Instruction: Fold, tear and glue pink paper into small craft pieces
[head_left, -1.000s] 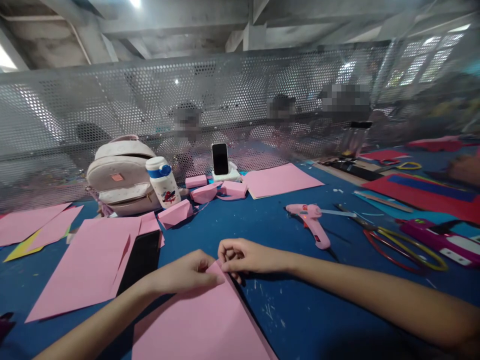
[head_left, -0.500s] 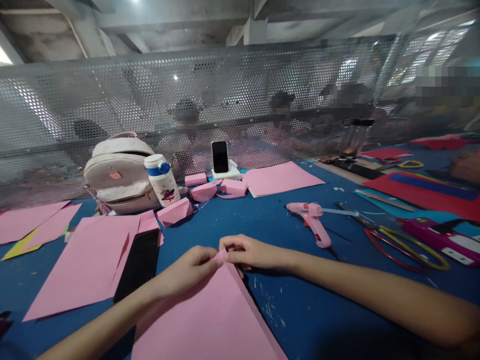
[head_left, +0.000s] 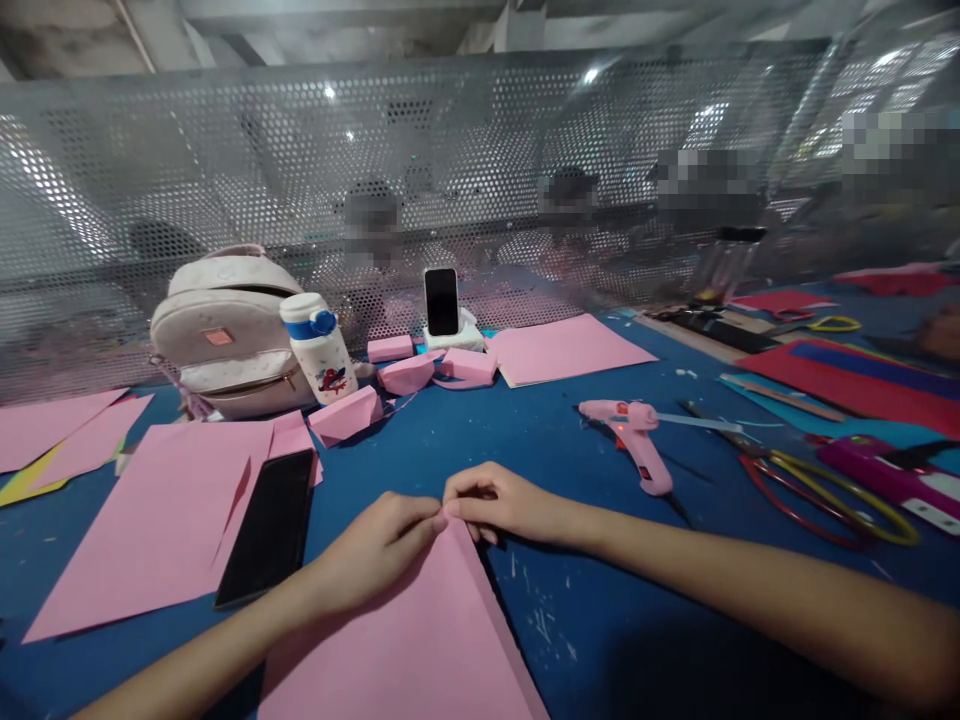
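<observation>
Two bare hands meet at the far corner of a pink paper sheet [head_left: 397,650] on the blue bench [head_left: 540,620], straight ahead of me. I have the left hand [head_left: 375,550] pinched on that corner with thumb and fingers, and the right hand [head_left: 510,505] closed on it from the other side, fingertips nearly touching. The sheet runs back toward me, a narrow fold along its right edge.

Just left of my left wrist lies a black smartphone [head_left: 266,530], partly over more pink sheets [head_left: 150,510]; it crowds that side. Beyond my right forearm, a pink glue gun [head_left: 637,440] lies with a clear glue stick [head_left: 697,422] sticking out its rear and a small orange light showing. Next to it, scissors [head_left: 769,490] with one red and one yellow handle overlap the stick's end.

Farther out, folded pink pieces [head_left: 345,418] stand between my hands and a white bottle [head_left: 321,360] bearing a red-and-blue costumed figure. Beside that sits a pale backpack [head_left: 232,345]; its pinkish patch [head_left: 217,337] is too small for me to read. A second phone [head_left: 441,303] stands upright before a perforated metal screen [head_left: 465,130].
</observation>
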